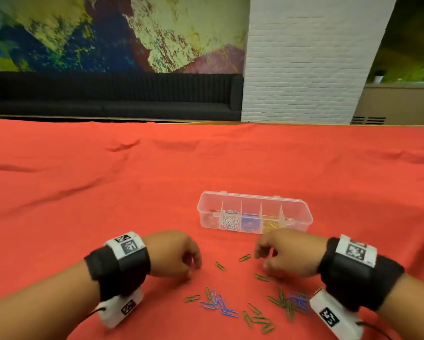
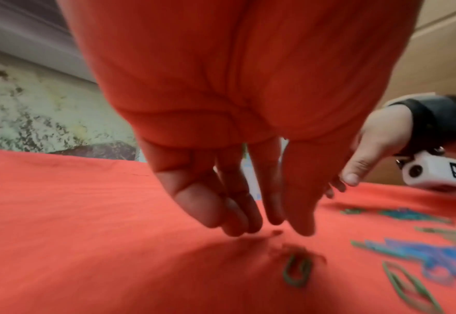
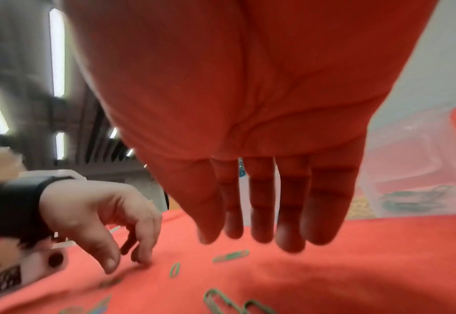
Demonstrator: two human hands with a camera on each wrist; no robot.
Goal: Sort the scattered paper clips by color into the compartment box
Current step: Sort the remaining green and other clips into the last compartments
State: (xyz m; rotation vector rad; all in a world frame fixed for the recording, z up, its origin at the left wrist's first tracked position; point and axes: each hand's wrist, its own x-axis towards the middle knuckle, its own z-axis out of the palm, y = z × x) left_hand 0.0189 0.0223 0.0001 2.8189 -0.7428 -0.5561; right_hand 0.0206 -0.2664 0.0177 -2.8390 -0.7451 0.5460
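Observation:
Green and blue paper clips lie scattered on the red cloth [image 1: 108, 192] in front of me. My left hand [image 1: 193, 271] hovers with loosely hanging fingers and holds nothing; a green clip [image 2: 298, 272] lies just below its fingertips [image 2: 237, 229]. My right hand [image 1: 262, 260] hangs relaxed, also holding nothing, over another green clip [image 1: 244, 257], which appears again as a green clip [image 3: 231, 255] in the right wrist view. The clear compartment box [image 1: 301, 217] stands just beyond the hands, holding white clips [image 1: 229, 220], blue clips [image 1: 250, 223] and yellow clips [image 1: 271, 224].
A cluster of blue clips [image 1: 218, 304] and green clips [image 1: 257, 317] lies near the front edge. More mixed clips [image 1: 292, 303] sit under my right wrist. The cloth stretches wrinkled toward a dark sofa [image 1: 108, 94] and a white brick pillar [image 1: 304, 57].

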